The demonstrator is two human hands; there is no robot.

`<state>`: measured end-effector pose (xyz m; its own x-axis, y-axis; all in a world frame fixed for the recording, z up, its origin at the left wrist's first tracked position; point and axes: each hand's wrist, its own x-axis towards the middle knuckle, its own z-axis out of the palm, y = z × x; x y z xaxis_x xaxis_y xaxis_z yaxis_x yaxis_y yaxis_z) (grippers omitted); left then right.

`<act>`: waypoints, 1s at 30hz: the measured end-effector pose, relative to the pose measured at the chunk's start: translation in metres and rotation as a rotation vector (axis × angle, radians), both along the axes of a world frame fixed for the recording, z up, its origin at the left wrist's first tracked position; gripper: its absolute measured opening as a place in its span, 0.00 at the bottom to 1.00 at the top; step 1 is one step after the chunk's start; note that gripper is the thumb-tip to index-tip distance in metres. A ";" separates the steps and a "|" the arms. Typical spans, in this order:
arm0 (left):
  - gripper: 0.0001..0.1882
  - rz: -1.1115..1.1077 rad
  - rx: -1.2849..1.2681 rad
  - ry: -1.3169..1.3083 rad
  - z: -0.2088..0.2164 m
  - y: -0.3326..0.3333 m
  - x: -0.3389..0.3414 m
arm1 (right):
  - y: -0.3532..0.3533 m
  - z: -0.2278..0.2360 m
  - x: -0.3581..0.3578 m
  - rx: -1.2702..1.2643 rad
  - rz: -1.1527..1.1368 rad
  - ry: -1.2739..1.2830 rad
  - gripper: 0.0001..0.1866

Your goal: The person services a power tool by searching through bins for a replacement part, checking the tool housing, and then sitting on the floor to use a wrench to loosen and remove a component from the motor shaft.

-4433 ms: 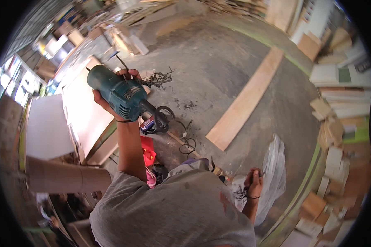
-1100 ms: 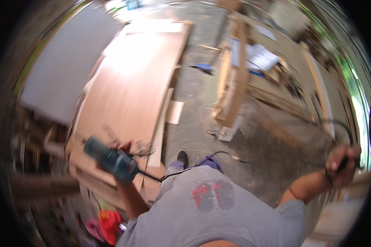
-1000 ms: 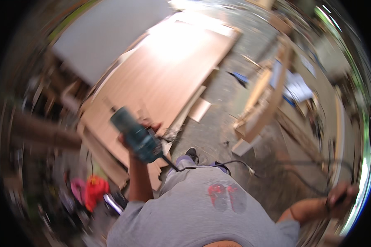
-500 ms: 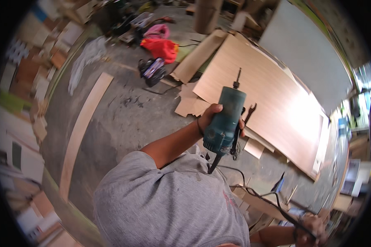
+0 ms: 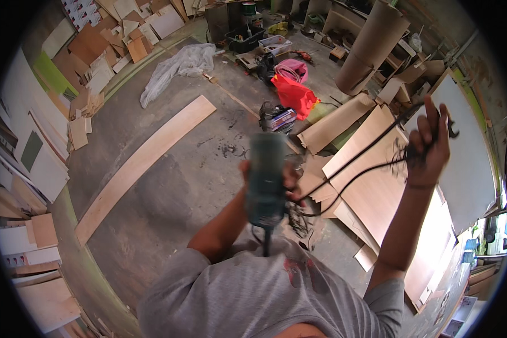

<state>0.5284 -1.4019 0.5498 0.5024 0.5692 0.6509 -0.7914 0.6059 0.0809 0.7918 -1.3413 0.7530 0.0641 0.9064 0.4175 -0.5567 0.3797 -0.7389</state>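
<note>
My left hand (image 5: 290, 179) is closed round a teal trim router (image 5: 266, 180), held upright in front of my chest and blurred by motion. Its bit does not show clearly now. A black power cord (image 5: 357, 151) runs from beside the router to my right hand (image 5: 432, 141), raised at the right with fingers curled round the cord. Past those fingers pokes the dark jaw of an open-end wrench (image 5: 453, 129); its handle is hidden. Beside my left hand hangs a small tangle of dark cord (image 5: 299, 219).
A long thin board (image 5: 146, 163) lies on the floor at left. Wood panels (image 5: 372, 169) are stacked at right, below a grey sheet (image 5: 462, 152). Clear plastic sheeting (image 5: 177, 70), a red bag (image 5: 296, 96) and a cardboard roll (image 5: 372, 48) lie or stand farther off. Offcuts (image 5: 98, 50) line the left side.
My right hand has come up from the lower right with the cord. The wrench jaw, before beside my left hand, now shows at my right. The router has shifted left in view.
</note>
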 end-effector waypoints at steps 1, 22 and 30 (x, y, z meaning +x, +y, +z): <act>0.40 0.053 0.016 -0.021 0.003 0.006 -0.033 | 0.024 -0.004 -0.008 0.044 0.033 0.041 0.15; 0.34 0.718 -0.135 0.275 0.056 0.228 -0.302 | 0.381 -0.149 -0.212 -0.299 0.103 -0.552 0.14; 0.37 0.925 -0.295 0.407 0.004 0.345 -0.376 | 0.457 -0.331 -0.282 -0.410 0.433 -1.138 0.15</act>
